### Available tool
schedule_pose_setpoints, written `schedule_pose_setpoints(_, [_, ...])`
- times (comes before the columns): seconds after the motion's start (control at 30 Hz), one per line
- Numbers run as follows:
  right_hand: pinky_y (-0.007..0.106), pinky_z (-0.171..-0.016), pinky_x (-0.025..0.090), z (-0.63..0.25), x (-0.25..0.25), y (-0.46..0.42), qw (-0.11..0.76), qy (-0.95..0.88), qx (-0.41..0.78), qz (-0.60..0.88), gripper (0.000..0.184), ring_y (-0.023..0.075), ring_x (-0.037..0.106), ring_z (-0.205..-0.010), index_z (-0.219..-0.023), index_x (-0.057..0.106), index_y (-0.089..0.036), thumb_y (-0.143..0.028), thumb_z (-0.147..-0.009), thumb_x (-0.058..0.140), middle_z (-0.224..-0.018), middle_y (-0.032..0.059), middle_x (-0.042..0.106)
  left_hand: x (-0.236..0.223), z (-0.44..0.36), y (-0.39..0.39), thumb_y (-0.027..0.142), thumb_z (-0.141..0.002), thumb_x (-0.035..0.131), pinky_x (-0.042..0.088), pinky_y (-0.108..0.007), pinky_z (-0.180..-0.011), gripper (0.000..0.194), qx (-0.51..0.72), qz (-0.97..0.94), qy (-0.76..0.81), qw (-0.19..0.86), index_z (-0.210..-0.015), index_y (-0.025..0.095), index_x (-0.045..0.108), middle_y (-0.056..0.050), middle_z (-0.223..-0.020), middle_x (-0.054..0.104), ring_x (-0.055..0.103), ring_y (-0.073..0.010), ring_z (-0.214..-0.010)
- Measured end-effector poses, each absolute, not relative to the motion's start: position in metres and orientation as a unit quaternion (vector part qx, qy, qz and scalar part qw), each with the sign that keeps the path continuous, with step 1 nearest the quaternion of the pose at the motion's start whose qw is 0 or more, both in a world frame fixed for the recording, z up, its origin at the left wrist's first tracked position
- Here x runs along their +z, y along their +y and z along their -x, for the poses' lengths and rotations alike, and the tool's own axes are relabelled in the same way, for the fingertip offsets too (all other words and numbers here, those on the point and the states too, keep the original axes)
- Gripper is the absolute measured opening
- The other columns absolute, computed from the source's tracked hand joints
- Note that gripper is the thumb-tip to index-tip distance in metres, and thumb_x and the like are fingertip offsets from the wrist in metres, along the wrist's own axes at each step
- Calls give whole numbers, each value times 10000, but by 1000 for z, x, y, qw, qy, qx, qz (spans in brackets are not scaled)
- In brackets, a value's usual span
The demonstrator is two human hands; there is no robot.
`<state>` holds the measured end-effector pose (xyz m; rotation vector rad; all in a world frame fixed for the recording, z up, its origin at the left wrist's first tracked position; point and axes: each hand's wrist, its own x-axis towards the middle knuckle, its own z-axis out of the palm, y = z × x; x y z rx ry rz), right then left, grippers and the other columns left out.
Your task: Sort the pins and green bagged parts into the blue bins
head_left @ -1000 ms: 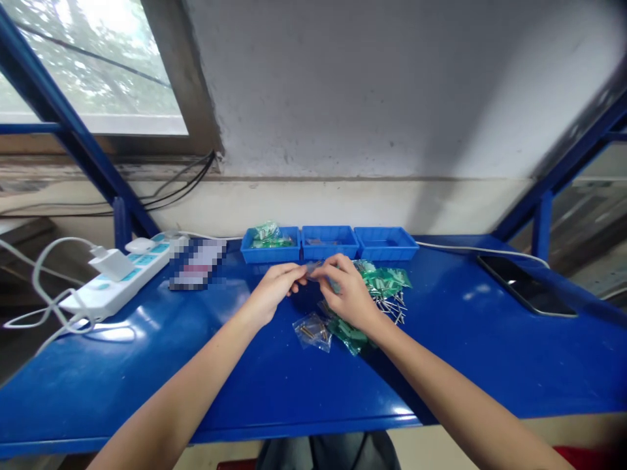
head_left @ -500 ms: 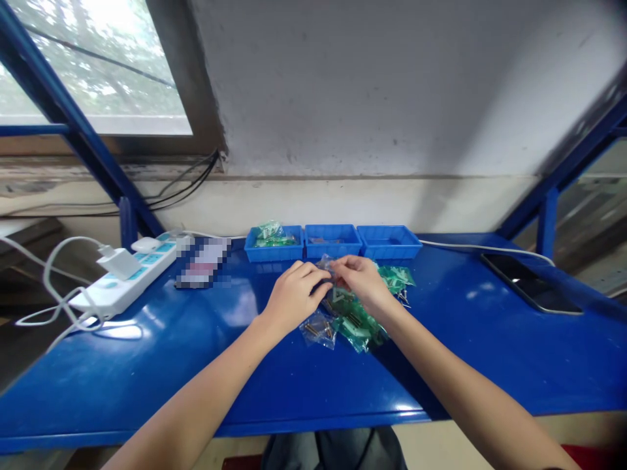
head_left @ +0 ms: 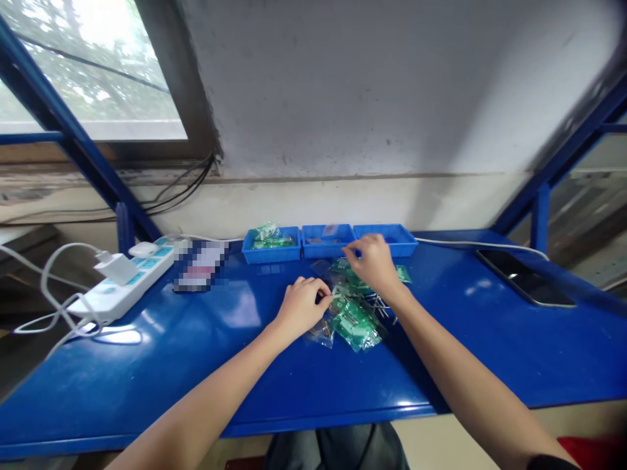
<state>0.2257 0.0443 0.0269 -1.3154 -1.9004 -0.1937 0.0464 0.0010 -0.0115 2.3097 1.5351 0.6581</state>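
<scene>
A pile of small clear plastic bags with green contents point(head_left: 357, 323) lies on the blue table. My left hand point(head_left: 304, 305) is at the pile's left side, thumb and forefinger closed on the edge of a bag. Close below it is a clear bag of brass-coloured screws point(head_left: 321, 333). My right hand point(head_left: 373, 261) is raised over the back of the pile, near the front of the middle blue tray point(head_left: 328, 250). Its fingers are slightly apart and I see nothing in them. A small clear bag point(head_left: 330, 230) shows at that tray, slightly blurred. Loose silver screws point(head_left: 379, 305) lie beside the green bags.
The left blue tray point(head_left: 272, 254) holds green bags; the right blue tray point(head_left: 404, 250) stands partly behind my right hand. A white power strip point(head_left: 122, 281) with cables and a pixelated flat object point(head_left: 200, 266) lie left. A black phone point(head_left: 524, 277) lies right.
My right hand has moved up and away from my left hand, toward the trays. A small clear bag now shows at the middle tray. My left hand has lowered slightly onto the pile.
</scene>
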Motion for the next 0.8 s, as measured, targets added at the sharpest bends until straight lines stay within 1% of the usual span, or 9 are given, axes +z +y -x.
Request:
schedule_pose_setpoints(0.13, [289, -582, 367, -213, 14, 31, 286, -787, 60, 543, 248, 183, 570, -634, -918, 656, -201, -380, -853, 497, -686, 44, 649, -10, -44, 2, 330, -817, 532, 384, -352, -706, 163, 231, -793, 544, 147, -767, 209, 628, -40, -829, 662, 539, -248, -857])
schedule_pose_setpoints(0.23, [272, -562, 365, -216, 16, 24, 225, -828, 135, 496, 216, 186, 585, -661, -906, 665, -216, -352, -742, 630, -739, 46, 653, -11, -45, -1, 343, -781, 573, 368, -371, -720, 135, 235, -792, 547, 136, -778, 217, 620, -34, -839, 649, 526, -261, -873])
schedule_pose_setpoints(0.33, [268, -587, 388, -221, 15, 25, 221, -837, 160, 474, 233, 199, 592, -731, -872, 669, -213, -212, -640, 695, -785, 51, 651, -12, -47, -2, 295, -762, 586, 354, -385, -751, 84, 238, -795, 543, 130, -812, 237, 620, -19, -838, 639, 518, -258, -892])
schedule_pose_setpoints(0.43, [256, -520, 365, -222, 14, 29, 231, -824, 175, 487, 202, 160, 555, -582, -853, 664, -197, -134, -664, 633, -642, 15, 620, -13, -48, -2, 256, -762, 574, 346, -393, -763, 77, 246, -792, 543, 132, -815, 238, 627, -23, -834, 639, 511, -257, -892])
schedule_pose_setpoints(0.5, [248, -487, 343, -222, 16, 31, 243, -815, 182, 494, 146, 136, 514, -503, -791, 660, -186, -115, -697, 574, -554, -6, 581, -13, -48, -2, 255, -771, 563, 347, -393, -771, 84, 255, -788, 543, 138, -810, 235, 635, -29, -832, 644, 507, -256, -890])
schedule_pose_setpoints(0.57, [249, -496, 350, -222, 20, 31, 266, -802, 178, 505, 146, 131, 509, -505, -794, 651, -179, -127, -735, 528, -566, -2, 582, -12, -47, -1, 280, -795, 541, 352, -387, -779, 111, 270, -781, 542, 151, -810, 234, 640, -30, -827, 651, 508, -254, -892])
schedule_pose_setpoints(0.7, [277, -601, 415, -218, 26, 27, 440, -744, 135, 484, 122, 141, 541, -628, -837, 618, -171, -182, -793, 505, -722, 32, 609, -9, -46, 3, 417, -885, 393, 393, -332, -730, 344, 313, -756, 537, 206, -780, 202, 640, -44, -780, 658, 554, -220, -809])
schedule_pose_setpoints(0.77, [287, -665, 435, -213, 26, 21, 507, -740, 119, 426, 104, 146, 554, -707, -813, 605, -178, -181, -814, 502, -782, 38, 602, -8, -44, 6, 503, -907, 270, 398, -278, -607, 511, 345, -709, 536, 302, -773, 173, 636, -56, -726, 642, 562, -178, -673])
schedule_pose_setpoints(0.8, [293, -695, 439, -209, 25, 18, 512, -754, 115, 395, 109, 150, 557, -749, -814, 602, -182, -168, -823, 494, -803, 39, 598, -6, -44, 7, 543, -898, 242, 374, -254, -535, 561, 368, -667, 531, 373, -774, 160, 633, -56, -695, 628, 545, -154, -599])
